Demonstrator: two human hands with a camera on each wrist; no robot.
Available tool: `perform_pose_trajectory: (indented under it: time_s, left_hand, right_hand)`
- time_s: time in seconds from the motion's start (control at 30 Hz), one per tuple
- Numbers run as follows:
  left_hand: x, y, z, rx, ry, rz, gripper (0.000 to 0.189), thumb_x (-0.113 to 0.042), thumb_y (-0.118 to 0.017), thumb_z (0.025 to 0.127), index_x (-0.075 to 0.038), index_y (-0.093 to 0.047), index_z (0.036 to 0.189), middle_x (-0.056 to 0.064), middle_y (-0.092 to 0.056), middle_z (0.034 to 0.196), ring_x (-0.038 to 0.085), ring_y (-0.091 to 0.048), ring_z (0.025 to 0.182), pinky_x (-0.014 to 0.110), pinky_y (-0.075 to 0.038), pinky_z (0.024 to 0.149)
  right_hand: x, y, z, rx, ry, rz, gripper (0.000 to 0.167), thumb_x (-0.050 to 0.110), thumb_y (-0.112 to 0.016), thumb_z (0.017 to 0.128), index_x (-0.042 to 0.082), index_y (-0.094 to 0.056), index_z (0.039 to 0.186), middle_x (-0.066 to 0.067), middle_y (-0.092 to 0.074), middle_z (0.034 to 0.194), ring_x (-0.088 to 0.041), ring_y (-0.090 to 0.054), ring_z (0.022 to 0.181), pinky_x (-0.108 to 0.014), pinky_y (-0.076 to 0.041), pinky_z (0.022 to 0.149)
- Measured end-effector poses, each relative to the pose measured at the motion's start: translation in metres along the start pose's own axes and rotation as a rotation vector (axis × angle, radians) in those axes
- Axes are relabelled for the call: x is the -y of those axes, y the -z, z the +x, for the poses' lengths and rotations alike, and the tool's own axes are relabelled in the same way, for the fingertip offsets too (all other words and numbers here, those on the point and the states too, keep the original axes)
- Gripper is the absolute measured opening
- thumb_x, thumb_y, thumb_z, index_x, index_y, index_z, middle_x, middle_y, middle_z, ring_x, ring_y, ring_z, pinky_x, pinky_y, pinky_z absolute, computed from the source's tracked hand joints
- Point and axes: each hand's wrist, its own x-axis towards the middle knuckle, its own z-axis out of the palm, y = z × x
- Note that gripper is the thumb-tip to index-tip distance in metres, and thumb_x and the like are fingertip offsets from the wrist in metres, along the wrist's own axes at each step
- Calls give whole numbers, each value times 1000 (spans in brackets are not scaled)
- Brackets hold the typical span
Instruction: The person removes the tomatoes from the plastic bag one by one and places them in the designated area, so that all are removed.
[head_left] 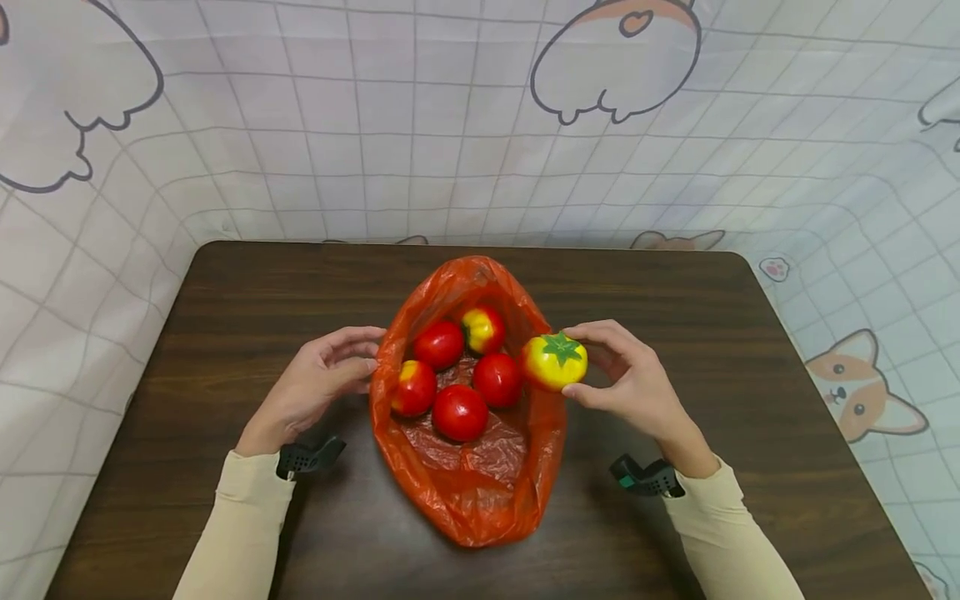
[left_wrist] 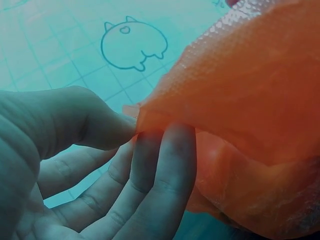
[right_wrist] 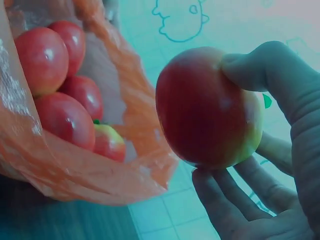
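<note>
An orange-red plastic bag (head_left: pixel 495 523) stands wide-mouthed on the table, with several shiny red tomatoes (head_left: pixel 460 413) inside, some with yellow patches. At the bag's left rim is my left hand (head_left: pixel 318 379); in the left wrist view its thumb and fingertips pinch the thin plastic (left_wrist: pixel 225 95). My right hand (head_left: pixel 633 383) grips another tomato (head_left: pixel 557 362), red and yellow with a green star-shaped top, between thumb and fingers. In the head view this tomato overlaps the bag's right rim. The right wrist view shows it beside the bag mouth, its red underside (right_wrist: pixel 200 110) turned to the camera.
The dark wooden table (head_left: pixel 247 333) has rounded far corners. Behind it and at both sides hangs a white grid-patterned cloth (head_left: pixel 450 125) with cartoon dogs. Each wrist wears a black strap, such as the left strap (head_left: pixel 309 457).
</note>
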Motion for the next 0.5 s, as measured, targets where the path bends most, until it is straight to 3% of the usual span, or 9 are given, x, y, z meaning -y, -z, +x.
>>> perform_pose_trajectory:
  time_s: [0.3,0.5]
  left_hand:
    - [1,3,-4,7,-22,-26,50,-18,-67,101,-8,-51,147,3,-66,122,14,-73,104,32,-64,88]
    - [-1,4,-5,5,-15,-29,51,-19,-68,100,-8,-51,147,4,-65,123,14,-72,105,34,-65,89]
  right_hand:
    - [-10,7,6,-122,9,39,63,-17,-81,75,-1,-63,133,-9,-58,130,-11,-64,117,-19,-53,105]
    - [-20,12,9,-199,-13,60,61,-17,-80,77,3,-64,133,-6,-59,130,-8,-66,119,-17,-53,104]
